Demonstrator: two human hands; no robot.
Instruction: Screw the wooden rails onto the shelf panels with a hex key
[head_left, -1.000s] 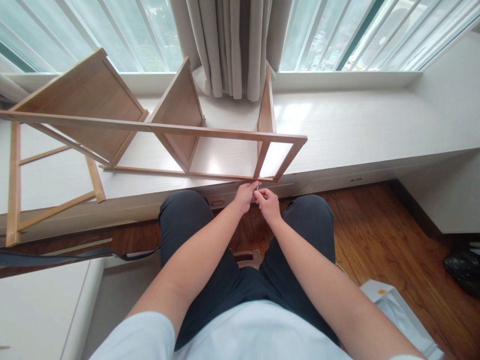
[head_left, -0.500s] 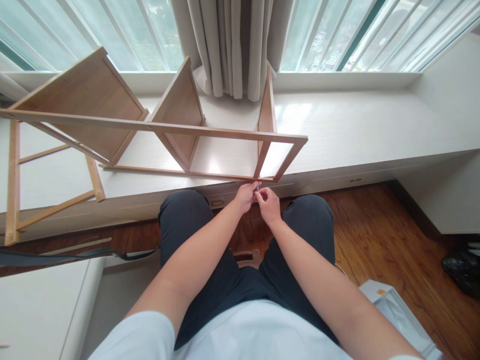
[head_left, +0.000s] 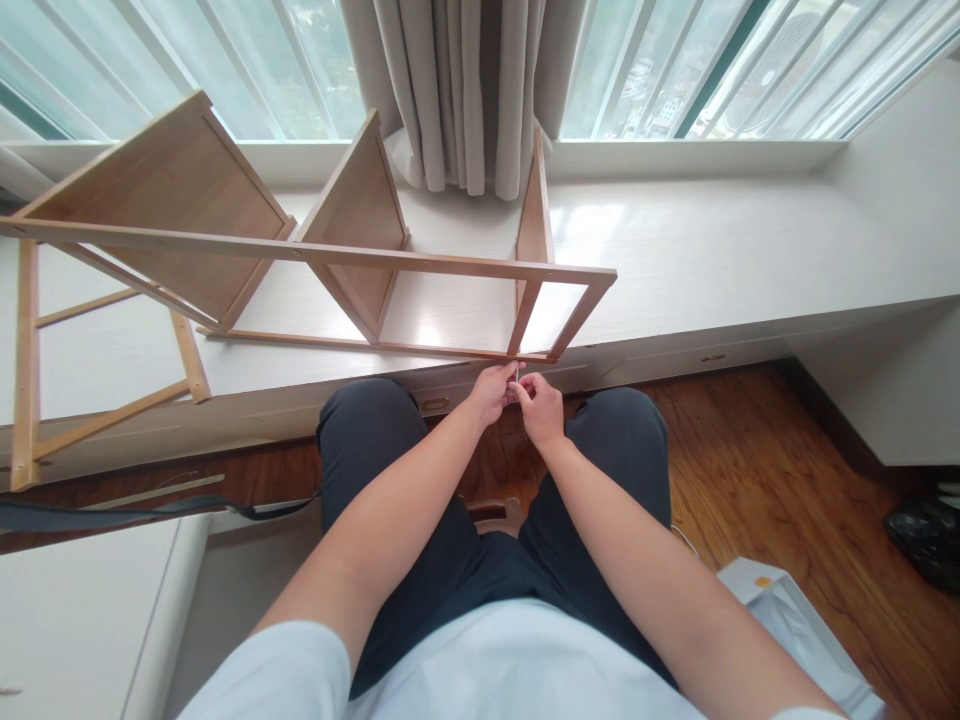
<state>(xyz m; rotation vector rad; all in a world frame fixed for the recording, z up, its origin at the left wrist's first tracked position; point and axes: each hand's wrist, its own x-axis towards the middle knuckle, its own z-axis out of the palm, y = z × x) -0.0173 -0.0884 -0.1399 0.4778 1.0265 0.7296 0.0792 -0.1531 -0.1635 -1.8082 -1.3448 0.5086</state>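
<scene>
Wooden shelf frame [head_left: 315,255] lay on its side across the white window ledge [head_left: 712,250], its near right corner overhanging the ledge's edge just above the person's knees. Both hands met right under that corner: the left hand [head_left: 491,392] and the right hand [head_left: 541,408] were touching each other, fingertips pinched together on a small silvery piece [head_left: 517,374], probably a screw or a slim tool, too small to tell which. Neither hand was slack; the fingers of both were curled tight on it.

The piece looked easy to lose. Held only by fingertips over the gap between the knees, it could slip and drop to the wooden floor [head_left: 787,480]. A sideways push on the thin corner rail might also shift the frame along the smooth ledge, since nothing visibly braced it.

The ledge was pale, glossy and wide, running left to right beneath tall barred windows [head_left: 675,70], with a grey curtain [head_left: 465,90] hanging at the far middle. Drawer fronts sat below the ledge. A white box [head_left: 795,620] lay on the floor at the near right, a dark bag [head_left: 926,535] farther right.
</scene>
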